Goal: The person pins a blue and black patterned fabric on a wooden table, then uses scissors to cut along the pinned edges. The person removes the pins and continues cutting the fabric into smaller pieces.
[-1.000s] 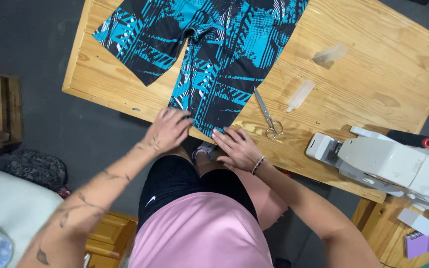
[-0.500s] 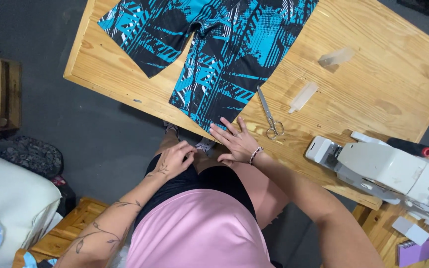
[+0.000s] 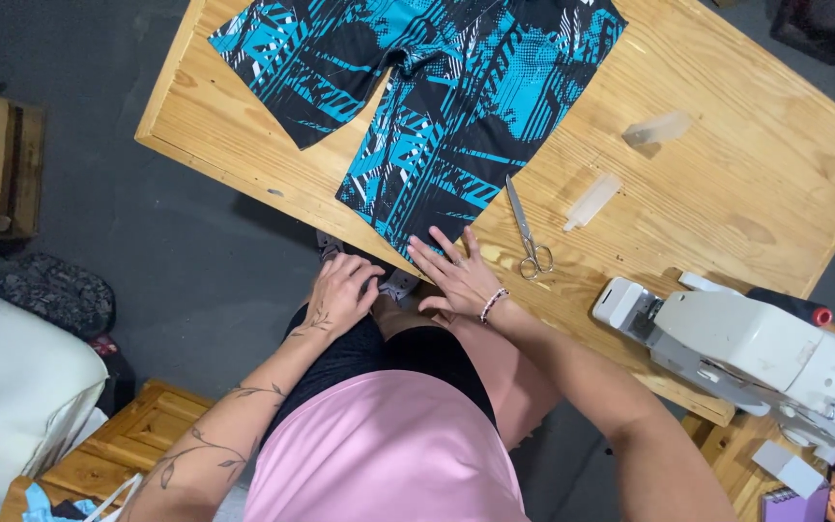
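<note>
A pair of blue, black and white patterned shorts [image 3: 437, 97] lies spread flat on a wooden table [image 3: 707, 174]. My right hand [image 3: 456, 275] rests flat with fingers apart on the bottom hem of the nearer leg, at the table's front edge. My left hand [image 3: 340, 295] has come off the table and sits below its edge, over my knee, fingers loosely curled and holding nothing. Silver scissors [image 3: 527, 232] lie just right of my right hand.
Two clear plastic pieces [image 3: 591, 201] [image 3: 657, 129] lie on the table past the scissors. A white sewing machine [image 3: 765, 353] stands at the right end. A white padded seat [image 3: 12, 387] and wooden boxes [image 3: 118, 454] are on the dark floor to the left.
My left hand has left the hem of the shorts and dropped below the table edge toward my knee. My right hand stays pressed on the hem.
</note>
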